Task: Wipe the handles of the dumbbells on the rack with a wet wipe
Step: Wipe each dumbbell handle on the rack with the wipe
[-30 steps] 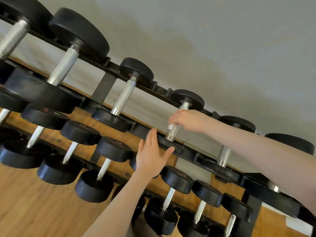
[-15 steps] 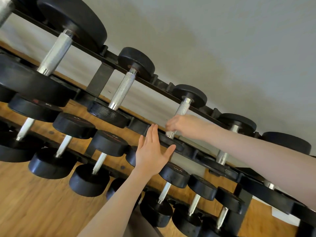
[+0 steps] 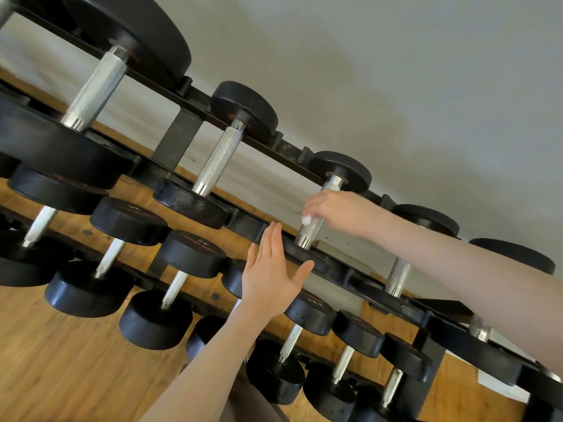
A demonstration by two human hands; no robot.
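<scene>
1. Right hand (image 3: pixel 333 210) curled round the knurled handle (image 3: pixel 316 217) of a top-row dumbbell, gripping a white wet wipe (image 3: pixel 305 219) against the metal; only a small white bit shows under the fingers.
2. Left hand (image 3: pixel 271 277) flat, fingers straight and together, thumb out, resting against the near black head (image 3: pixel 307 257) of the same dumbbell.
3. Far head (image 3: pixel 341 170) of that dumbbell sitting on the rear rail of the black rack (image 3: pixel 179 141).
4. Bigger dumbbell (image 3: pixel 219 159) just left on the same tier, bare handle.
5. Smaller dumbbells (image 3: pixel 396 278) to the right, partly hidden by the right forearm.
6. Lower tier (image 3: pixel 189 254) full of black dumbbells.
7. Wood floor (image 3: pixel 61 360) below, grey wall (image 3: pixel 396 71) behind.
</scene>
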